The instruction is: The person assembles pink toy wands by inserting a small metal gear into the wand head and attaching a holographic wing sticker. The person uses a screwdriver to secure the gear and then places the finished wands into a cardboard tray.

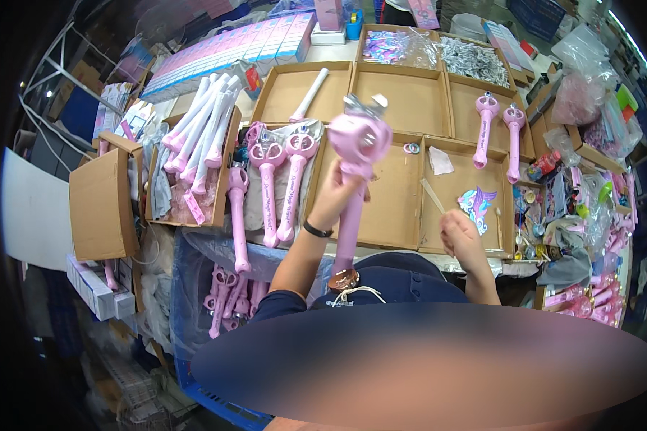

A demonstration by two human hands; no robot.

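Observation:
My left hand (336, 192) is wrapped round the upper handle of a pink toy wand (352, 215). Its round openwork head with a silvery top points up, and its handle reaches down toward my body. Motion blurs the head. My right hand (461, 234) is closed above the right-hand cardboard tray (456, 253). A thin pale strip (432, 195) meets its fingertips; whether they grip it I cannot tell. Beside this hand lies a shiny blue-and-purple mermaid-tail sticker (477, 208), with a scrap of pale paper (441, 161) farther back.
Finished-looking pink wands (267, 188) lie to the left, two more wands (485, 133) at the right. A box of white-and-pink handles (201, 133) stands far left. Small silver parts (474, 61) fill a back tray. A blue crate (187, 316) holds wands below left.

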